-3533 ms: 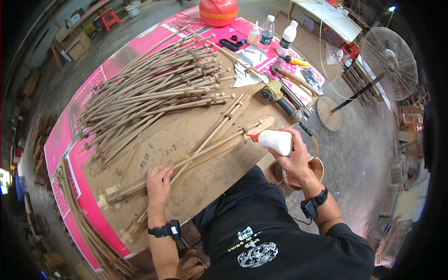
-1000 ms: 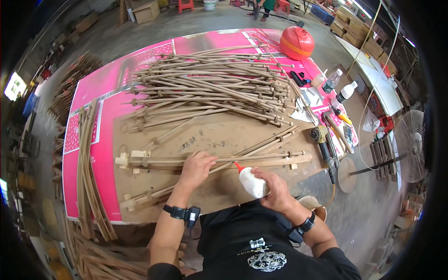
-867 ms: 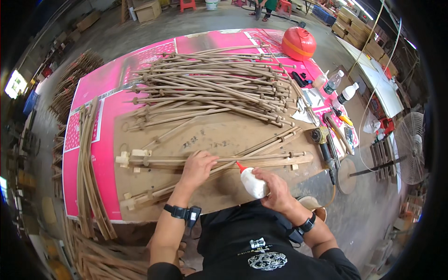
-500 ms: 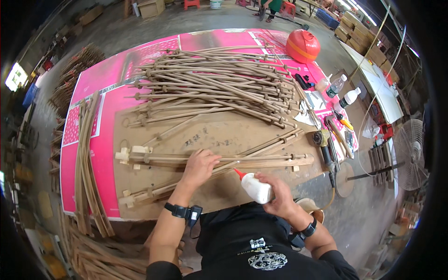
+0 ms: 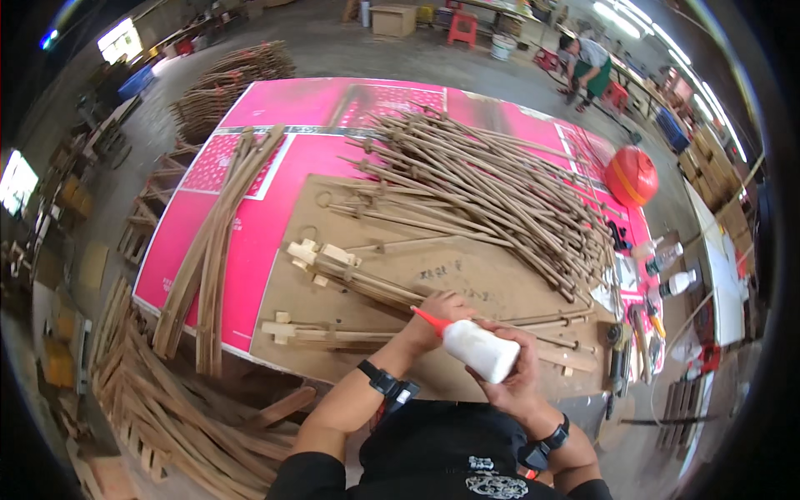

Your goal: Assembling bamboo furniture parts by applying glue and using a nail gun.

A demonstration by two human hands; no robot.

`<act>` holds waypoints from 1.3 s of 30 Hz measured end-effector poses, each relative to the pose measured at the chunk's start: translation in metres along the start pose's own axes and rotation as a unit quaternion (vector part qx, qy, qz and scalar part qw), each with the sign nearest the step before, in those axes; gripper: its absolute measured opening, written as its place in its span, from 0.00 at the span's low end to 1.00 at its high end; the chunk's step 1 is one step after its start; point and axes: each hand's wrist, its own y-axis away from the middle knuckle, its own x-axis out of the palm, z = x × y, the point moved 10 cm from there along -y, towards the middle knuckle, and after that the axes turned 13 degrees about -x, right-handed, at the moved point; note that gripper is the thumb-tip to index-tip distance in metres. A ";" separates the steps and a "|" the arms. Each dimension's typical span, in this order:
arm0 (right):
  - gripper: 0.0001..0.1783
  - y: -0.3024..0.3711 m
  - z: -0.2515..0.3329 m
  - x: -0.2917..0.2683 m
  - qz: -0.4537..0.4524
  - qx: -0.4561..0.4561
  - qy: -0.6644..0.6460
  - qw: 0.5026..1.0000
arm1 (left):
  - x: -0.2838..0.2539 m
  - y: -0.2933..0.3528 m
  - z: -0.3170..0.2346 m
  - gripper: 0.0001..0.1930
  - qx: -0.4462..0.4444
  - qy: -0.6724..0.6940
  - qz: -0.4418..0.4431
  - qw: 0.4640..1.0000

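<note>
In my right hand is a white squeeze glue bottle, tilted, its long red nozzle pointing up and left. My left hand is behind the nozzle, over the wooden pieces, with fingers curled; the bottle partly hides them, so what they hold does not show. Under and beside that hand lie thin wooden rods and slats, their left end between pale wooden blocks fixed on a brown board. A second set of slats lies nearer me, against another pale block.
A big pile of turned rods covers the board's far side. Long slats lie across the pink tabletop. At right are a red ball-shaped thing, bottles and a power tool. A person bends in the background.
My view has swung left. The bottle has come up and closer to my left hand, its nozzle now in front of that hand. My left hand has shifted right along the rods.
</note>
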 end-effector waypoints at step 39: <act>0.41 -0.075 -0.076 0.139 0.185 -0.093 0.140 0.968 | 0.001 -0.017 -0.012 0.16 0.032 -0.008 -0.084 0.996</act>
